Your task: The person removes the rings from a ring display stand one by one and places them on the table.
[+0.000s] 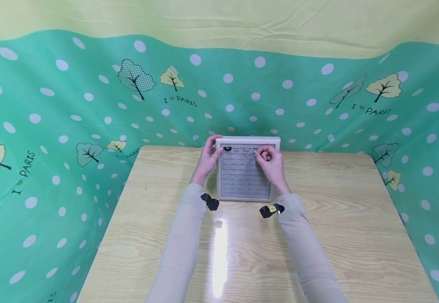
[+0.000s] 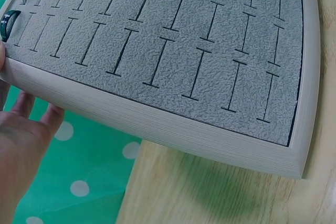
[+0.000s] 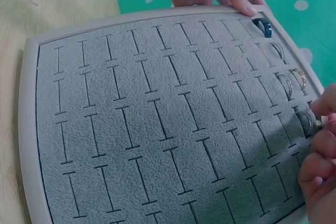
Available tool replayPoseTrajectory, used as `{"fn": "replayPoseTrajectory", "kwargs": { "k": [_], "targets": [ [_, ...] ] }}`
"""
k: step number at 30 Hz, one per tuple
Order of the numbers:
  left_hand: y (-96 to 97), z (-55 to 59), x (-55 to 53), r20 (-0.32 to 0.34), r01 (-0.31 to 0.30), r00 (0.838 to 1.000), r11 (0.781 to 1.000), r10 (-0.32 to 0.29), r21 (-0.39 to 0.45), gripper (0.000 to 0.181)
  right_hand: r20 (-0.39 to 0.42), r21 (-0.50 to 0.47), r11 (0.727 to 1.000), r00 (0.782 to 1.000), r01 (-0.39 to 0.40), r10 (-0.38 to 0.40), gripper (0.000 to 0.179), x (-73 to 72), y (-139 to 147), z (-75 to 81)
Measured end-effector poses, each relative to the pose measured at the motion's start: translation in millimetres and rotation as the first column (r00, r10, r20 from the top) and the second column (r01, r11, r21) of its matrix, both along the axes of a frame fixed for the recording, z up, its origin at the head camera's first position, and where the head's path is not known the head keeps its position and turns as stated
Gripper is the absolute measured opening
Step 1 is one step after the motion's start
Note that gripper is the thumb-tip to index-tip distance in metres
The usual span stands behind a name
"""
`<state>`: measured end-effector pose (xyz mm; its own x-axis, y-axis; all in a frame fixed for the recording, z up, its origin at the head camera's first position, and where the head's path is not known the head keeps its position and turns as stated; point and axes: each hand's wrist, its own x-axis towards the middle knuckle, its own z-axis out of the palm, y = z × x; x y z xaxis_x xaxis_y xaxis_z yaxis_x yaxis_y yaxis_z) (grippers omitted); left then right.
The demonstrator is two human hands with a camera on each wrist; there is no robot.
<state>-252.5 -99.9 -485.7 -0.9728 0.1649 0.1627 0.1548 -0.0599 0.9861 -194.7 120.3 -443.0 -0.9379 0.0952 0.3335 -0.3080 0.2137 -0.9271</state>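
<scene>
A ring display board (image 1: 243,176), grey and slotted with a pale frame, leans upright near the table's back edge. My left hand (image 1: 205,159) grips its upper left edge, thumb on the front and fingers behind. At the top right, my right hand (image 1: 272,165) pinches a small ring, mostly hidden by the fingers. Right beside those fingertips, a silver ring (image 3: 304,123) shows at the slots. Other rings stand along the top: a black ring (image 3: 262,27), a silver ring (image 3: 278,52), a gold-toned ring (image 3: 298,78) and another silver ring (image 3: 284,86) just below it.
The board stands on a light wood table (image 1: 336,219), which carries a bright glare streak in front. A green curtain (image 1: 302,101) with white dots and trees hangs close behind and at both sides. Each wrist wears a small black camera (image 1: 267,211).
</scene>
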Motion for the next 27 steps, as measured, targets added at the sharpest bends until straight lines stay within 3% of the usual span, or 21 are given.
{"fn": "replayPoseTrajectory", "kwargs": {
  "k": [7,19,27],
  "targets": [
    [1.7,24.5,16.2,0.003,0.006,1.000,1.000,-0.006,-0.015,0.043,0.023,-0.030,0.999,0.999,-0.026,0.026,0.007,2.7,4,-5.1],
    [1.4,26.9,18.0,0.004,0.008,1.000,1.000,-0.008,-0.024,0.044,-0.006,-0.061,0.996,0.998,-0.058,0.057,0.010,10.8,6,-10.2],
    [1.8,26.3,17.4,0.002,0.001,1.000,1.000,-0.001,-0.031,0.044,-0.032,-0.098,0.994,0.999,-0.041,0.038,0.011,18.0,10,-12.7]
  ]
}}
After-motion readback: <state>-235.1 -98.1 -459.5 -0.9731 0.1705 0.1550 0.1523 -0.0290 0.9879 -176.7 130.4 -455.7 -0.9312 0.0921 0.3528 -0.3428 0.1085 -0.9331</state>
